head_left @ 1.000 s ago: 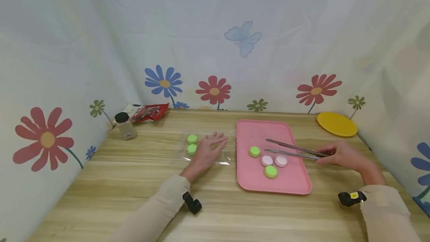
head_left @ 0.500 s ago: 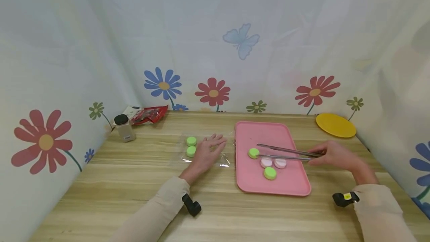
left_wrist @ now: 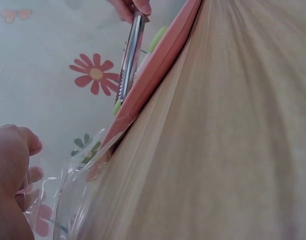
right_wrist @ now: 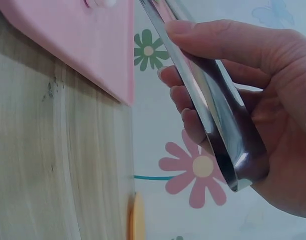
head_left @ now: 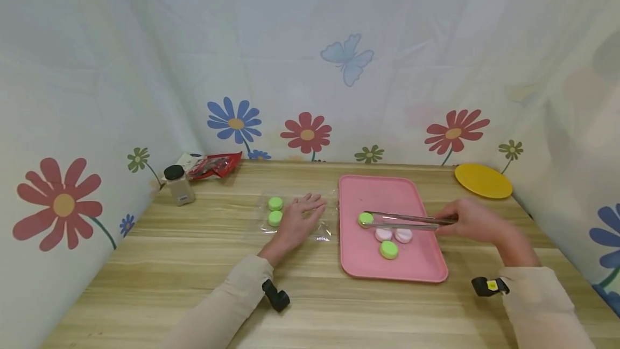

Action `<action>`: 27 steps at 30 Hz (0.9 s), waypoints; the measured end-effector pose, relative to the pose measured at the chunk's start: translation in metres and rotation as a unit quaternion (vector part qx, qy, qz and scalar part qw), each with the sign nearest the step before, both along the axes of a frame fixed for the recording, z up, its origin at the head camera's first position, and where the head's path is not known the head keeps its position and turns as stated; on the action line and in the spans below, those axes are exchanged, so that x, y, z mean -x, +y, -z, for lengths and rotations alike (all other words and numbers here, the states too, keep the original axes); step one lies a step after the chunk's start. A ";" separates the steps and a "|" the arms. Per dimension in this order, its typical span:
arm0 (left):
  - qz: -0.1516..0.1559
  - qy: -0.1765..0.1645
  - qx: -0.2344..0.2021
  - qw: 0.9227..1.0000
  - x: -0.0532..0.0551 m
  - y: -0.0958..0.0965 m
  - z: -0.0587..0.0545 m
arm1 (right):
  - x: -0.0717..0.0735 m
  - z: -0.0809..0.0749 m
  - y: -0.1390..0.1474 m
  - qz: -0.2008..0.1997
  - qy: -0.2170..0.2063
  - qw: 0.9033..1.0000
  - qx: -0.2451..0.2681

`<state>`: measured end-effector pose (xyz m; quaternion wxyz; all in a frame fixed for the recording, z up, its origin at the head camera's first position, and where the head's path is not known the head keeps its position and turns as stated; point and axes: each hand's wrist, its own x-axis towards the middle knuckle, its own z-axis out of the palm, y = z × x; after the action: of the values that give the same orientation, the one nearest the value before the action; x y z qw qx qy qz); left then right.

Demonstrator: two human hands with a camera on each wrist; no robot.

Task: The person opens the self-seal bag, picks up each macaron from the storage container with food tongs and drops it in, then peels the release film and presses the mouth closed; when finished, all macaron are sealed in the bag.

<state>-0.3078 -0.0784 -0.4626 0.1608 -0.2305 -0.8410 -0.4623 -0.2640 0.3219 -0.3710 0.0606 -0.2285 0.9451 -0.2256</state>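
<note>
My right hand (head_left: 472,224) grips metal tongs (head_left: 409,226) over the pink tray (head_left: 368,268). The tongs' tips stand on either side of a green macaron (head_left: 365,219); whether they squeeze it I cannot tell. Nearer on the tray lie two pale pink macarons (head_left: 403,236) and another green macaron (head_left: 389,250). In the right wrist view, the thumb and fingers wrap round the tongs (right_wrist: 227,120). My left hand (head_left: 297,223) rests on a clear plastic bag (head_left: 321,233), fingers extended. Two green macarons (head_left: 275,218) lie at the bag's left part, beside that hand.
A yellow plate (head_left: 483,181) lies at the back right of the wooden table (head_left: 310,306). At the back left stand a jar with a black lid (head_left: 179,186) and a red packet (head_left: 215,166). A flowered curtain (head_left: 271,42) encloses the table's back and sides.
My right hand has moved left with the tongs, bringing their tips from right of the green macaron to around it. The tongs' arms have drawn closer together. My left hand stays put.
</note>
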 end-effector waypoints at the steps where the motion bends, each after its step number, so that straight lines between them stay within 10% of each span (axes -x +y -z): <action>1: 0.002 0.000 -0.001 1.000 0.000 0.000 0.001 | -0.001 0.000 -0.001 0.000 0.000 1.000 -0.002; 27: 0.007 0.005 -0.007 1.000 -0.002 0.001 -0.001 | 0.007 0.015 -0.052 -0.088 0.060 0.994 0.038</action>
<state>-0.3061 -0.0777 -0.4615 0.1638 -0.2376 -0.8352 -0.4681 -0.2711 0.2699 -0.3865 0.0149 -0.3256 0.9141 -0.2412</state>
